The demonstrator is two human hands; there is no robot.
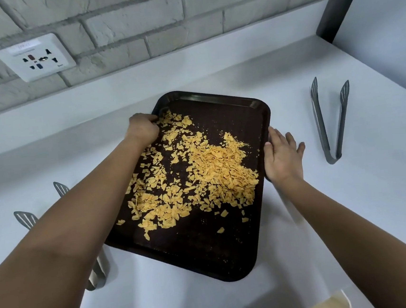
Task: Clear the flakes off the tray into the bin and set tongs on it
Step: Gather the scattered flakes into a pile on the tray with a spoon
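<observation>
- Tray (231, 257): dark, rectangular, rounded corners; set at a slant mid-counter, near corner reaching toward the front edge.
- Flakes (213, 167): yellow-orange, broken; spread over the tray's far and middle parts, thickest in a heap toward its right side (near end mostly bare, a few strays).
- Left hand (142, 128): at the tray's far-left corner, fingers curled over the rim, gripping it; forearm crossing the tray's left edge.
- Right hand (281, 155): against the tray's right rim, thumb side touching it, fingers straight and slightly spread on the counter beside it; not closed round anything.
- Tongs (330, 121): grey metal, slotted tips, arms splayed; flat on the counter right of the tray, well apart from it, tips toward the back edge, hinge toward the front.
- Second tongs (27, 220): same kind, left of the tray, largely hidden under the left forearm; two slotted tips and the hinge end showing.
- Counter (386, 186): white, smooth, low raised ledge along the back edge.
- Socket (35, 57): white plate on the grey brick wall (134, 19), above the back-left of the counter.
- Tan object (333, 306): at the counter's front edge, cut off by the frame (identity unclear).
</observation>
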